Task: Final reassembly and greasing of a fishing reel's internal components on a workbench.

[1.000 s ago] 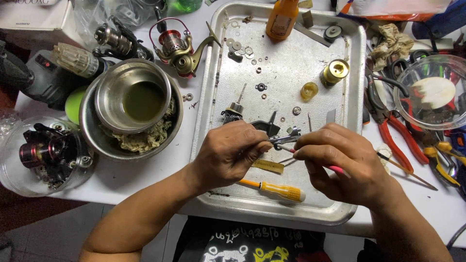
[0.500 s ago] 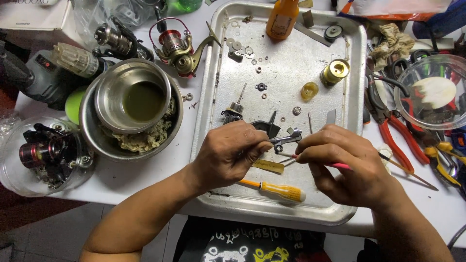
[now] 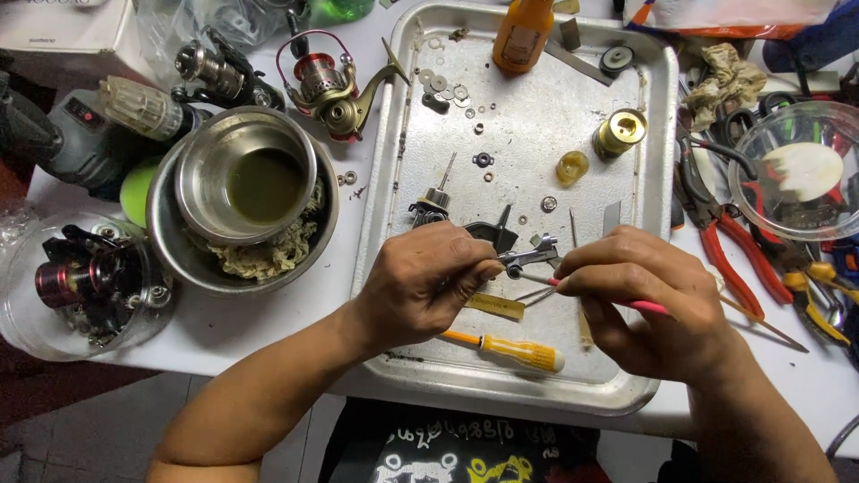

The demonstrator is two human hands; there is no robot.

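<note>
At the far left of the white bench [image 3: 268,322], around nine o'clock, a clear round tub [image 3: 85,286] holds a dark reel with a red spool. Just right of it, two nested steel bowls [image 3: 242,197] sit together, the inner one holding murky greenish liquid, the outer one stuffed with pale rag. Above them, near eleven o'clock, lies a red and gold fishing reel [image 3: 327,85].

The metal tray [image 3: 403,179] fills the middle. Small washers and screws are scattered over its upper half, and an orange bottle [image 3: 522,31] stands at twelve o'clock. A yellow-handled screwdriver [image 3: 514,351] lies near the tray's bottom edge at six o'clock.

Over the tray's lower half, the left hand [image 3: 420,282] has its grip closed, thumb and fingers pinching a small grey metal part [image 3: 530,258] at the picture's centre. Touching that part from the right is the tip of a thin pink-handled tool [image 3: 617,301], held by the right hand [image 3: 649,300] with its grip closed around the shaft like a pen. The two hands sit just beside each other.

Further right on the tray, near one o'clock, stands a brass cylinder [image 3: 619,132]. Off the tray, at three o'clock, red-handled pliers [image 3: 716,233] lie on the bench beside a clear bowl [image 3: 796,170].
</note>
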